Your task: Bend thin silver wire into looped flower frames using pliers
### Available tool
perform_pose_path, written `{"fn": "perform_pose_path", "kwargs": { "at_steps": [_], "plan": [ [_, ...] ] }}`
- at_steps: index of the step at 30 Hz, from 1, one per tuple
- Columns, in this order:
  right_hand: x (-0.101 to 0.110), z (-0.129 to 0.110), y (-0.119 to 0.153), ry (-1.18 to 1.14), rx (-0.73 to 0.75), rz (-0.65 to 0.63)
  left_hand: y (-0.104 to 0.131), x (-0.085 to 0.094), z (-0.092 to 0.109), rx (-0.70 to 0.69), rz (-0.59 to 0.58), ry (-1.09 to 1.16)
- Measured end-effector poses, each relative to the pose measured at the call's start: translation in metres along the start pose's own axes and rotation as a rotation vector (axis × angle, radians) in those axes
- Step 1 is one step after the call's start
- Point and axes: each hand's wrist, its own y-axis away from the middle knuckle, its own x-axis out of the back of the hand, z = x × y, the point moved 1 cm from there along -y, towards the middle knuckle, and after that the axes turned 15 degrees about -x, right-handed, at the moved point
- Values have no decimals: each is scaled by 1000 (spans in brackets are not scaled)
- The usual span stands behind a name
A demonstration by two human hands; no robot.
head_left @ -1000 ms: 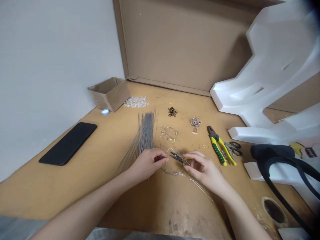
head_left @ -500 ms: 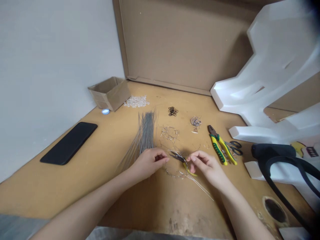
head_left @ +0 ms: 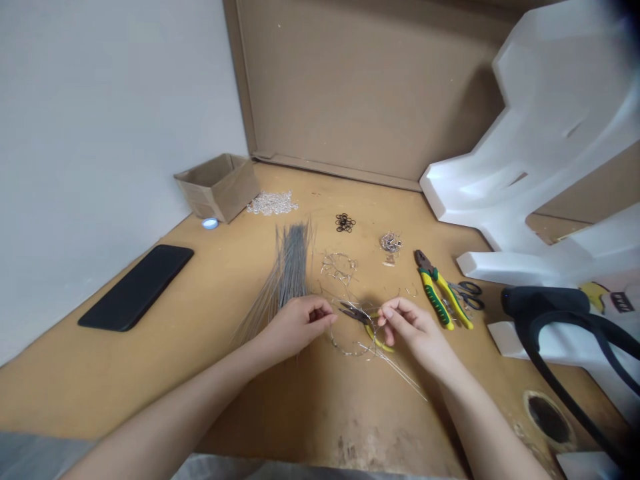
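My left hand [head_left: 303, 323] is closed in a pinch on the left side of a thin wire ring [head_left: 347, 353]. Opposite it, the fingers of my right hand [head_left: 411, 328] pinch together at a thin wire by the ring's right side; exactly where it joins the ring is too fine to make out. Beneath the ring, pliers with dark jaws and yellow handles [head_left: 356, 312] lie on the table, partly covered by wire. A thick bundle of straight grey wires [head_left: 294, 261] lies just beyond my left hand. Loose straight wires [head_left: 400, 372] rest near my right hand.
Green-yellow pliers [head_left: 439, 293] and scissors [head_left: 470, 293] lie right. Farther back are bent wire pieces [head_left: 339, 267], a silver ring pile [head_left: 391, 242], black rings [head_left: 345, 223], clear beads [head_left: 273, 203] and a cardboard box [head_left: 220, 190]. A black phone [head_left: 137, 287] lies left; white foam [head_left: 480, 180] stands right.
My right hand's fingers have shifted slightly, and the wire ring shows more plainly between the hands. My left hand has stayed almost still.
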Motion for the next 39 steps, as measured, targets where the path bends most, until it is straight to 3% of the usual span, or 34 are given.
{"fn": "perform_pose_path", "kwargs": {
  "at_steps": [7, 11, 14, 19, 24, 27, 34, 39],
  "plan": [
    [1, -4, 2, 38, -8, 43, 0, 1, -3, -3, -32, 7],
    [-4, -1, -1, 98, -57, 6, 0, 3, -2, 1, -3, -9],
    [-11, 4, -5, 155, -36, -4, 1, 2, 1, -92, 12, -57],
    [-18, 8, -4, 422, 135, 130, 1, -8, 2, -324, -113, -147],
    [-22, 3, 3, 658, 403, 134, 1, -16, -5, -315, -149, -194],
    [-24, 1, 5, 671, 471, 95, 2, -17, -6, -306, -172, -208],
    [-16, 3, 2, 600, 324, 201, 0, -18, -2, -312, -195, -387],
    [-11, 0, 2, 645, 273, 192, 1, -11, -3, -333, -202, -566]
  ]
}}
